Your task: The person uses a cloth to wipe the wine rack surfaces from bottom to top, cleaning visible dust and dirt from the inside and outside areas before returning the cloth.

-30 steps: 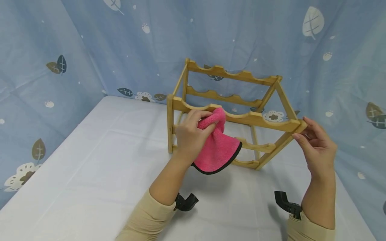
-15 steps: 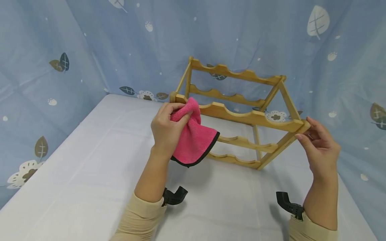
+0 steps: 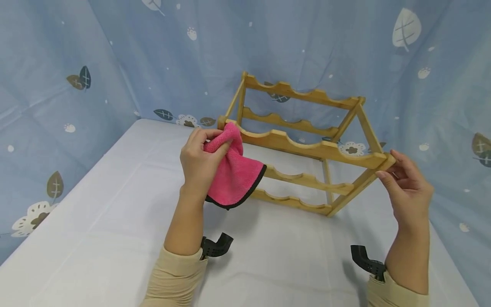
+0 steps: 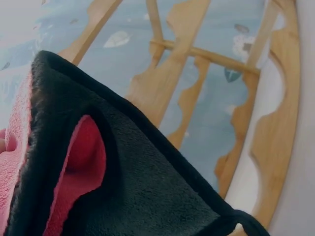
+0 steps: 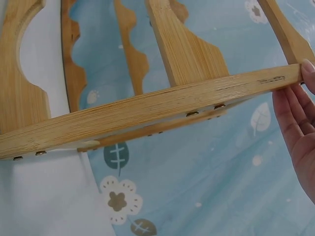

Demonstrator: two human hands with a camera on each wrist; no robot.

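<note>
Fingers of my left hand (image 3: 197, 162) pinch the pink cloth (image 3: 237, 179) at the left end of the wooden rack (image 3: 369, 128); those of my right hand (image 3: 409, 189) clamp its right front corner. I'd press into each scalloped curve, bracing that corner firmly

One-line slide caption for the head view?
Left hand holds a pink cloth at the front of a wooden rack; right hand pinches its right corner.
</note>
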